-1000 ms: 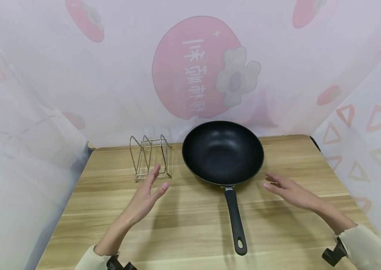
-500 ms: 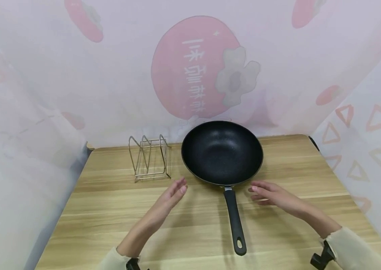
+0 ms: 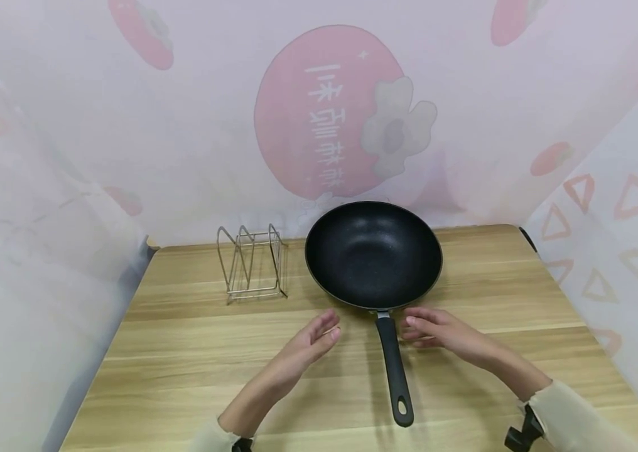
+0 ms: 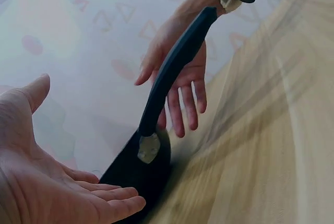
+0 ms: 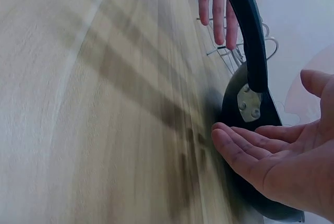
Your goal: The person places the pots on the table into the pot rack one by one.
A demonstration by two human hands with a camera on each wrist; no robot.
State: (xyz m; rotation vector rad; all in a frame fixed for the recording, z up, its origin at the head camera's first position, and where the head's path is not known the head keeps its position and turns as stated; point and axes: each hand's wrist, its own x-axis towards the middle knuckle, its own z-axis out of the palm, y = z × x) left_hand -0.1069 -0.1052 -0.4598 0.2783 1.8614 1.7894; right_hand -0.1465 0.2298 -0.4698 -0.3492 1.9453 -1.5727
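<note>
Right now both hands hover spread and empty on either side of the black pan, the left hand and right hand flanking its handle just above the counter. To my eye a good grip means wrapping the handle mid-length, since the bowl ahead of the fingertips looks heavy.

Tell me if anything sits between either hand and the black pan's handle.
Nothing visible does. The left hand and right hand flank the pan handle, open, with only bare table between. The wire rack stands off to the left, behind the left hand.
</note>
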